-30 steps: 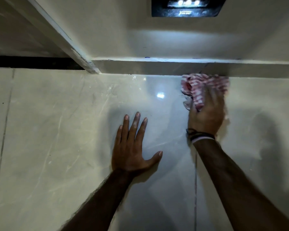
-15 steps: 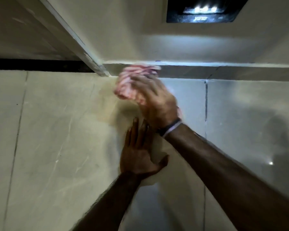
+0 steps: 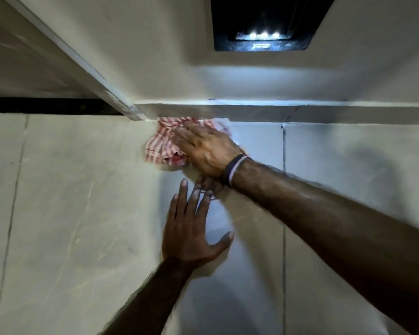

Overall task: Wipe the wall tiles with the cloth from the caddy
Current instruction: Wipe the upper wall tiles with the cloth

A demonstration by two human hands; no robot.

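i counted one striped cloth (image 3: pixel 160 146), bunched, long axis slanting up-right, two hands, right hand (image 3: pixel 206 148) pressed it with straight fingers, left hand (image 3: pixel 186 235) lay splayed on wall tiles (image 3: pixel 82 213)

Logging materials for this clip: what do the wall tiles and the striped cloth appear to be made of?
Wall tiles: probably glazed ceramic or polished stone, beige with pale veining, glossy; they show bright sheen and thin grout lines. Cloth: soft woven fabric, perhaps cotton, red-and-white striped, crumpling in folds under the right hand.
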